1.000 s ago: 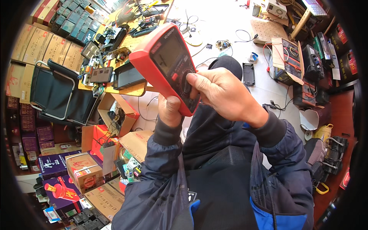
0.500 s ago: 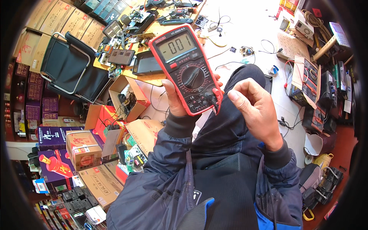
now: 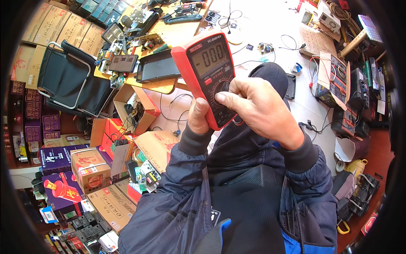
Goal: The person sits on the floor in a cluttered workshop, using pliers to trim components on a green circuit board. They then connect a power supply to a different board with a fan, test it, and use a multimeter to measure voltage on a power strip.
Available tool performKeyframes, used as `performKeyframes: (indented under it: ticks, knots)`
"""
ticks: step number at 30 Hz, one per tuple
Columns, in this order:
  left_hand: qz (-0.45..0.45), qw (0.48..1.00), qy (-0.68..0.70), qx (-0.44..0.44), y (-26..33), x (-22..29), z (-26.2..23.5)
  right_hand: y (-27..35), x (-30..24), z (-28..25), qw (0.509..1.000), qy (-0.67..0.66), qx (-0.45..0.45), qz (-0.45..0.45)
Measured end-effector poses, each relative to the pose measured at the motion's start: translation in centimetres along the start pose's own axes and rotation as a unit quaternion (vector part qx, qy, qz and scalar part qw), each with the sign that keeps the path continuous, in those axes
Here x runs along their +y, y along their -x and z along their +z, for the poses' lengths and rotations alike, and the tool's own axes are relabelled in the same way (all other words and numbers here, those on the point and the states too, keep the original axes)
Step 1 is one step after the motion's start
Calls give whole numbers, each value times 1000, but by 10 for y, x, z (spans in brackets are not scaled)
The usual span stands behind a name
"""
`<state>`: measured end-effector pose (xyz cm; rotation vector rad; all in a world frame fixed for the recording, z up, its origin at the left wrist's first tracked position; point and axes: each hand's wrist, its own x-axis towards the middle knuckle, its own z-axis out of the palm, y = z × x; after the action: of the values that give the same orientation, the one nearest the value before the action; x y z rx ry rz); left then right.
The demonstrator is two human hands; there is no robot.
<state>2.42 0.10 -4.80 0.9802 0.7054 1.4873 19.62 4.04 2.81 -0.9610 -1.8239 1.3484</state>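
A red handheld multimeter with a grey display and a black dial is held up in front of me, face toward the camera. My left hand grips its lower left edge from behind, thumb along the side. My right hand covers its lower right part, with thumb and fingertips pinched on the round dial. The display is lit with digits. My dark blue jacket sleeves come up from the bottom edge, and my dark trousered knee rises behind the meter.
A wooden bench at the top holds a black flat device, a phone, circuit boards and tools. A black folding chair stands left. Open cardboard boxes and purple cartons crowd the lower left. Wires and electronics cover the white floor on the right.
The multimeter has turned to face the camera and moved right. My right hand came off it half a second ago and now pinches the dial.
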Motion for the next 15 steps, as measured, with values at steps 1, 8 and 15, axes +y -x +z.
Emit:
performKeyframes:
  ticks: [1,8,15]
  knots:
    - [-6,1000,-8,0,1,1,-1,0,2,0,1000,16,3,-11]
    - [-25,998,42,31,-5,15,14,5,3,-7,989,-117,45,76]
    - [169,946,259,-94,-42,141,31,2,43,57,986,-96,-28,-135]
